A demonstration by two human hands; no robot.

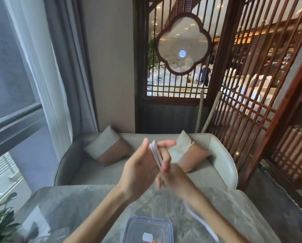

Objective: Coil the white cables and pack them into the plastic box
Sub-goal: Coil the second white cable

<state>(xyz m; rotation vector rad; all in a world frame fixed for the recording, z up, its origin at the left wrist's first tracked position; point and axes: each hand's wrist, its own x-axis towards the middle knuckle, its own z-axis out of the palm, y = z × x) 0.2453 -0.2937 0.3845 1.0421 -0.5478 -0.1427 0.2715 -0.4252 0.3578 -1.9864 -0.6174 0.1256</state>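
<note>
I have two hands up above the one grey table [87, 204], and between them one white cable [156, 155], wound into a flat bundle of several loops. My left hand [138, 165] pinches that bundle between thumb and nearly straight fingers. My right hand [166, 174] is at the bundle's lower end, too blurred for me to tell whether it grips. One loose tail [204, 225] of cable lies on the table under my right forearm. One clear plastic box [170, 228] sits at the near edge, something white inside. Two cushions [110, 148] lean on the sofa [222, 162] beyond.
</note>
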